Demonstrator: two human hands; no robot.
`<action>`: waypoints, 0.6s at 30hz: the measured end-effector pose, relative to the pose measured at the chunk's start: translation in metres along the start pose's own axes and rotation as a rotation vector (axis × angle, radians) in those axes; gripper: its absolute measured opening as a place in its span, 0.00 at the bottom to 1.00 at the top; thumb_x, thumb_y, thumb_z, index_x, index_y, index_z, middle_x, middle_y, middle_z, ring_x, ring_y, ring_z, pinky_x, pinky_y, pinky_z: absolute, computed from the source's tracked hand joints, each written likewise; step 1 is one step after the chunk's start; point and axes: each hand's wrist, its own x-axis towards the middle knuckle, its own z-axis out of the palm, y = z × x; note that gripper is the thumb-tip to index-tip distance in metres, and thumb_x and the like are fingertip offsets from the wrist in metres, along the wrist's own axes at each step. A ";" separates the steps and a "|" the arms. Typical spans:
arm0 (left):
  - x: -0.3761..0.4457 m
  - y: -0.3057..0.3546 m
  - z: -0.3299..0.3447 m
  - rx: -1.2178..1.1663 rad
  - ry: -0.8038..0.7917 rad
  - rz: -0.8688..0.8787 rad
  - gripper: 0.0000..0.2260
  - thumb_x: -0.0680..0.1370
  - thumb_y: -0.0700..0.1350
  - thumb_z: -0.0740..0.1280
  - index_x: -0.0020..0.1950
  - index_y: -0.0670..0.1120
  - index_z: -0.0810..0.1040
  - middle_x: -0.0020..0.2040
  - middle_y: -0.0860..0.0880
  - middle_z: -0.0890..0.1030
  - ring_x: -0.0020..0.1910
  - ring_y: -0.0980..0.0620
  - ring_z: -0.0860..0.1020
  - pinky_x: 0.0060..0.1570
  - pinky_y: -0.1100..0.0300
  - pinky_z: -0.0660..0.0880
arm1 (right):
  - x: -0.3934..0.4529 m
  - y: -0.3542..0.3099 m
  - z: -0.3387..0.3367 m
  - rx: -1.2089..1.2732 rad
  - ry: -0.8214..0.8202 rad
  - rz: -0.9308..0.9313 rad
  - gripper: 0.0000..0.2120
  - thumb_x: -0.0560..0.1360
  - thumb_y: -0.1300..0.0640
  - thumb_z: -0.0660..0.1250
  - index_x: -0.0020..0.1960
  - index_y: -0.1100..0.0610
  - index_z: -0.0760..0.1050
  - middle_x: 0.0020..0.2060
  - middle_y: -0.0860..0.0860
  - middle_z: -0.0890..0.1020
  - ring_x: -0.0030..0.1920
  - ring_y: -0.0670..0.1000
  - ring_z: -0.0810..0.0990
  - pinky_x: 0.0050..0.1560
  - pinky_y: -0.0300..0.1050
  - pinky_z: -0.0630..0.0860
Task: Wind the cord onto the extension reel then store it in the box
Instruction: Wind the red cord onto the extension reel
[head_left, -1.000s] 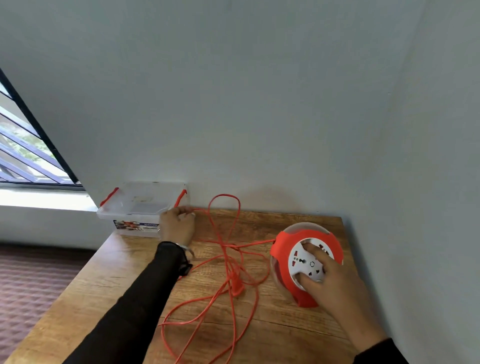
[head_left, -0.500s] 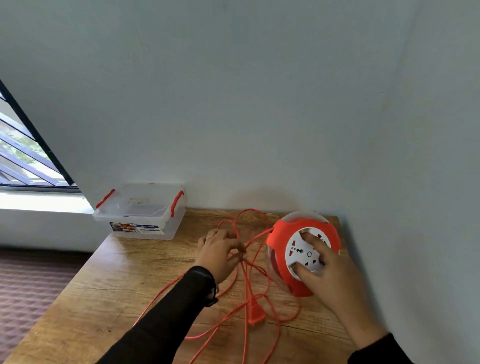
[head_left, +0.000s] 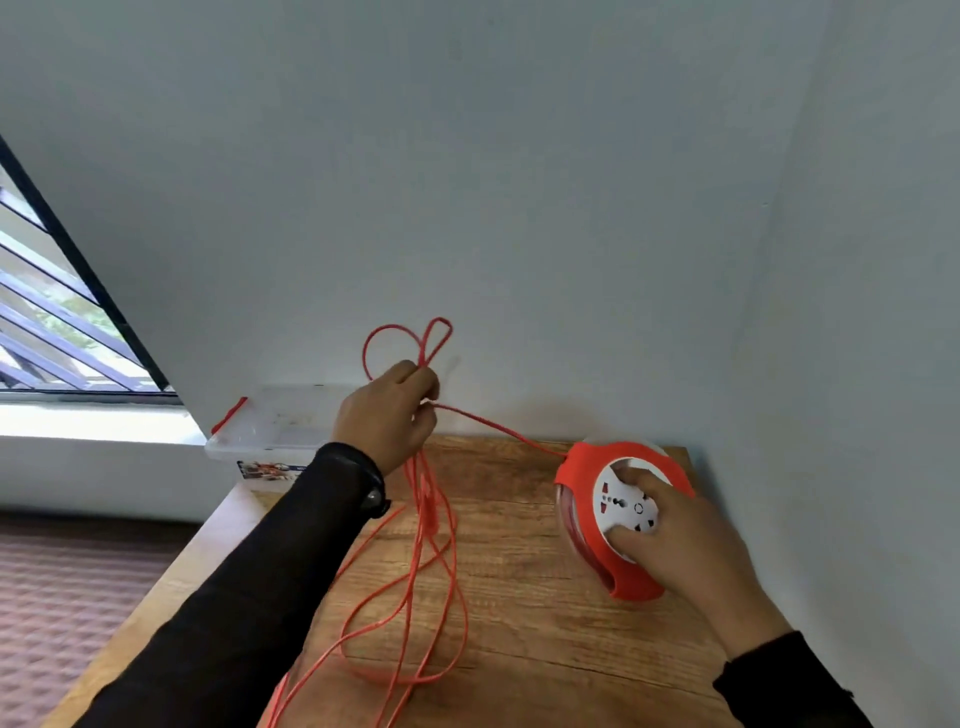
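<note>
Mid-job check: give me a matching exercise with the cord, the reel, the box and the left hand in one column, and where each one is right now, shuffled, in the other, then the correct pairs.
Things:
1. cord
2. reel
3. box
4. left hand

Places:
A. at the far left corner of the table, lid on
B. raised above the table, gripping a bunch of loops
C. on its edge at the table's right side, under the right hand
D. hanging in loose strands down to the tabletop, one strand running to the reel

Pairs: 1-D, 2-C, 3-A, 4-B
</note>
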 end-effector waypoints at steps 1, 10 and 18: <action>-0.002 -0.010 0.002 0.010 -0.050 -0.074 0.15 0.72 0.44 0.68 0.59 0.47 0.75 0.55 0.47 0.76 0.49 0.43 0.79 0.45 0.48 0.78 | -0.001 -0.001 -0.001 0.009 0.021 -0.002 0.33 0.64 0.38 0.68 0.68 0.34 0.64 0.62 0.47 0.77 0.56 0.52 0.78 0.47 0.42 0.73; -0.027 -0.066 0.017 0.019 -0.446 -0.624 0.30 0.71 0.43 0.71 0.71 0.42 0.65 0.60 0.39 0.79 0.59 0.41 0.77 0.57 0.53 0.74 | 0.006 0.002 -0.017 0.044 0.156 0.010 0.32 0.68 0.38 0.69 0.70 0.38 0.64 0.63 0.55 0.77 0.58 0.58 0.78 0.52 0.51 0.77; -0.049 0.025 0.033 -0.311 -0.303 -0.434 0.08 0.70 0.49 0.72 0.46 0.48 0.78 0.37 0.53 0.79 0.41 0.50 0.81 0.40 0.59 0.77 | -0.011 -0.010 0.014 0.064 0.051 -0.055 0.33 0.65 0.37 0.70 0.69 0.35 0.65 0.65 0.53 0.75 0.61 0.55 0.76 0.56 0.47 0.75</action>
